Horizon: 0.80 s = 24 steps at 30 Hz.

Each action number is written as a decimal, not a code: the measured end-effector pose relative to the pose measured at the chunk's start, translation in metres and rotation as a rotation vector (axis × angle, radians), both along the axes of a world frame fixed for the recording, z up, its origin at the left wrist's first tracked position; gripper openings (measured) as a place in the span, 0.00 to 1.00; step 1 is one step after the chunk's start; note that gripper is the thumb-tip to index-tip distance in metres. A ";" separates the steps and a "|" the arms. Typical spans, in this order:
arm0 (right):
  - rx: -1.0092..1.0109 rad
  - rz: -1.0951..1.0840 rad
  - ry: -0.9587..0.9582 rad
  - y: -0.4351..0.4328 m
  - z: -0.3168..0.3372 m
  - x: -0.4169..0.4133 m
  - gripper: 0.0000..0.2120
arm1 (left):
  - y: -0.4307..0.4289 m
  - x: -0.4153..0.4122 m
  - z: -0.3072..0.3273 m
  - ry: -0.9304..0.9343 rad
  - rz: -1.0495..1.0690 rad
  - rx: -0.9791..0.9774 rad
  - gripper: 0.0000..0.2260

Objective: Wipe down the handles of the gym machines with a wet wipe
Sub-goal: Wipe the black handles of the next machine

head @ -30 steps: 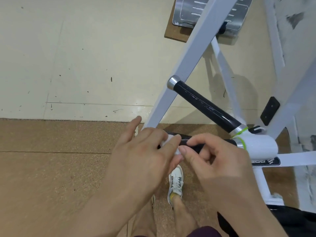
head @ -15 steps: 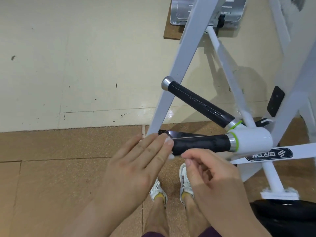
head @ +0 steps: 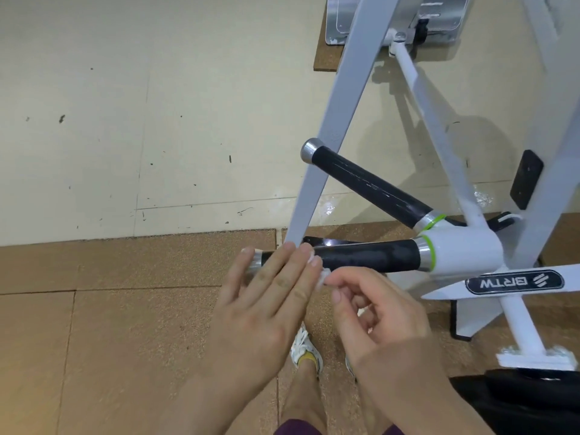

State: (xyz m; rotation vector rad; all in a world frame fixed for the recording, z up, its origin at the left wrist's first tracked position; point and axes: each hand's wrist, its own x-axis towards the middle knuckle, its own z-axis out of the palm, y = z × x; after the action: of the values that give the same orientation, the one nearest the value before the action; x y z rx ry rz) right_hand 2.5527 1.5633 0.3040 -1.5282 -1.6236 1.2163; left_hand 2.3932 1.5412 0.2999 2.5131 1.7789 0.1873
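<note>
Left hand [head: 266, 306] flat, fingers straight, laid over left end of lower handle [head: 367, 255], frame centre. Right hand [head: 383, 328] pinches wipe [head: 324, 275] thumb-to-forefinger, just below that handle.

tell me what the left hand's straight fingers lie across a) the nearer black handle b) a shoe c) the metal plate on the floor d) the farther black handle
a: the left hand lies flat over the free end of the nearer handle, while the right hand pinches the wipe beside it; the farther handle is untouched.
</note>
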 end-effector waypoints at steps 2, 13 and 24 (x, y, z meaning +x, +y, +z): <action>-0.017 0.014 0.003 -0.001 0.000 0.001 0.11 | 0.014 0.006 0.007 0.040 0.016 -0.057 0.17; 0.130 -0.036 -0.087 0.005 0.009 0.009 0.16 | 0.009 0.018 0.016 -0.042 0.036 -0.290 0.27; 0.352 0.152 -0.723 0.020 0.019 -0.033 0.11 | 0.015 -0.016 0.011 -0.305 0.163 -0.187 0.19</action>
State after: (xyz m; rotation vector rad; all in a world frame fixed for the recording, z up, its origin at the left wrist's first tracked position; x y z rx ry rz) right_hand 2.5193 1.5838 0.3235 -1.7282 -2.2916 0.3942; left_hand 2.3771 1.5565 0.3106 2.0848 1.7820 0.3710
